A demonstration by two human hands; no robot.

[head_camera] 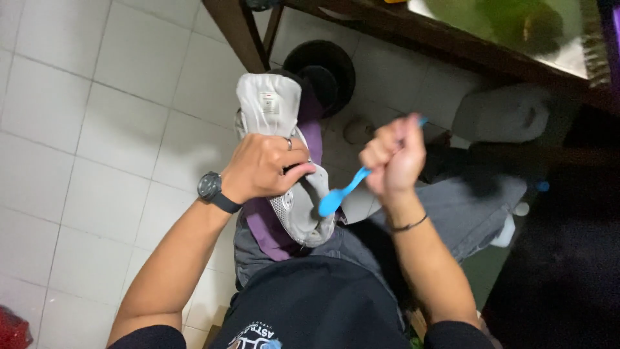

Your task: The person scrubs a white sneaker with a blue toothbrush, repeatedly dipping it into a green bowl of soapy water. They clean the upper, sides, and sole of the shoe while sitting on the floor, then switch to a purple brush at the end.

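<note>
My left hand (263, 167) grips a grey and purple sneaker (284, 161) around its middle and holds it over my lap, tongue end pointing away from me. A ring is on one finger and a dark watch on the wrist. My right hand (394, 155) is closed in a fist around a blue toothbrush (342, 194). The brush head points down and left, close to the sneaker's toe. The toothbrush is blurred.
White floor tiles (97, 129) spread to the left. A dark round object (323, 68) lies on the floor beyond the sneaker, beside a brown table leg (236, 29). A white jug (500, 113) lies under the table. My knees in grey trousers are below.
</note>
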